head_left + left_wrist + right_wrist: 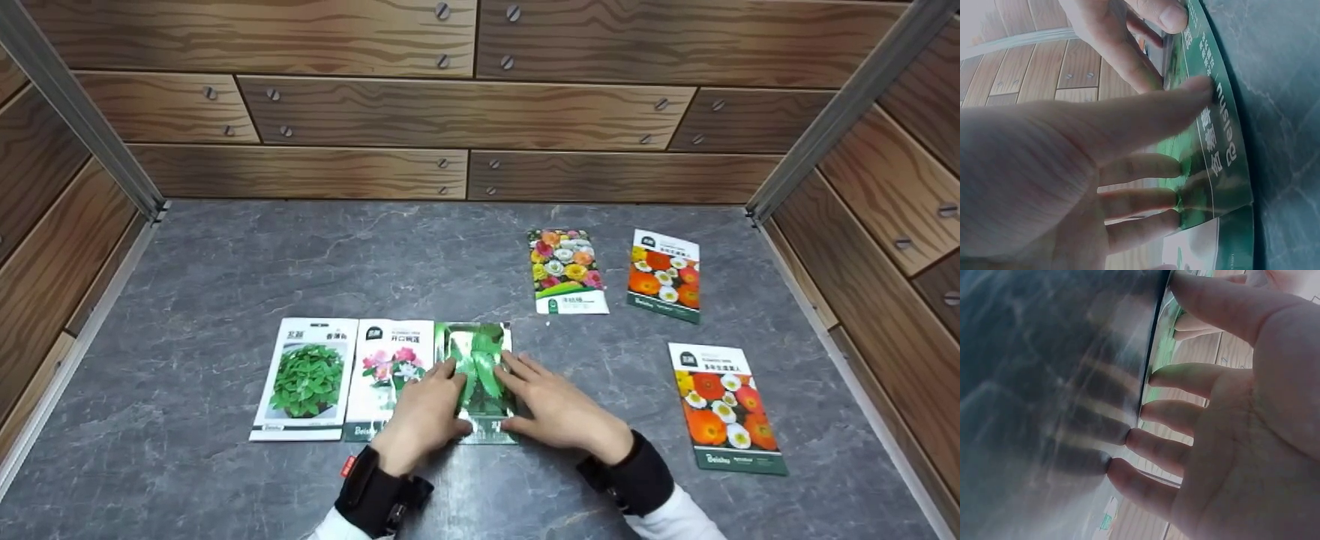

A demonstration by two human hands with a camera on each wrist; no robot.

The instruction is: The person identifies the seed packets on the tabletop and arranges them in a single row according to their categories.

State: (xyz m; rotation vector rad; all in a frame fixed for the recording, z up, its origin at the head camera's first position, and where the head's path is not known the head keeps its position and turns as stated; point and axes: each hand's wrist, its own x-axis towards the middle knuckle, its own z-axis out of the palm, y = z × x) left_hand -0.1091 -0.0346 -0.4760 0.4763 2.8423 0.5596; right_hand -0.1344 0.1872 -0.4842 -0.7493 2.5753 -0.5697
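A green seed packet (484, 375) with leafy vegetables lies flat at the right end of a row of packets. My left hand (426, 405) rests on its left part with fingers spread, partly over the pink-flower seed packet (381, 345) beside it. In the left wrist view, the left thumb (1185, 98) touches the dark green lower band. My right hand (559, 405) touches the green packet's right edge, fingers nearly straight; in the right wrist view its outer fingertips (1120, 469) meet the tabletop. Left in the row lies a seed packet with a potted green herb (307, 379).
On the grey marbled table (337, 255), a mixed-flower seed packet (564, 270) and an orange-flower seed packet (664, 276) lie at the back right. Another orange-flower packet (726, 409) lies right of my right hand. Wood-patterned walls (465, 112) enclose the back and sides.
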